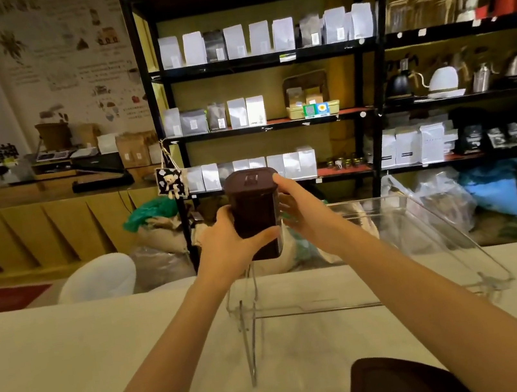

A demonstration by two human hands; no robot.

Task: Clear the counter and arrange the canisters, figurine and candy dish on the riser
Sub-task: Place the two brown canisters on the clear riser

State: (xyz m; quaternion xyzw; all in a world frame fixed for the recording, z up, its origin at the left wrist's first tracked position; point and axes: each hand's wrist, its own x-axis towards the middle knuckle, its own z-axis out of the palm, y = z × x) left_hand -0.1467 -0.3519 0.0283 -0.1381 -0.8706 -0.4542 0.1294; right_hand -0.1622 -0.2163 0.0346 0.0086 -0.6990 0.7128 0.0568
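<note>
A tall dark brown canister [254,210] with a square lid is held upright at the left end of the clear acrylic riser [403,240], at the level of its top. My left hand [227,239] grips the canister's lower left side, thumb across its front. My right hand [299,206] is against its right side, one finger reaching up to the lid's edge. Whether the canister's base rests on the riser, I cannot tell. A second dark brown canister [402,383] stands on the white counter [73,360] at the bottom edge, seen from above.
Behind the counter stands a black shelving unit [372,110] with white and grey bags, kettles and jars. Sacks and plastic bags lie on the floor below it. A white chair back [97,277] rises beyond the counter's far left edge.
</note>
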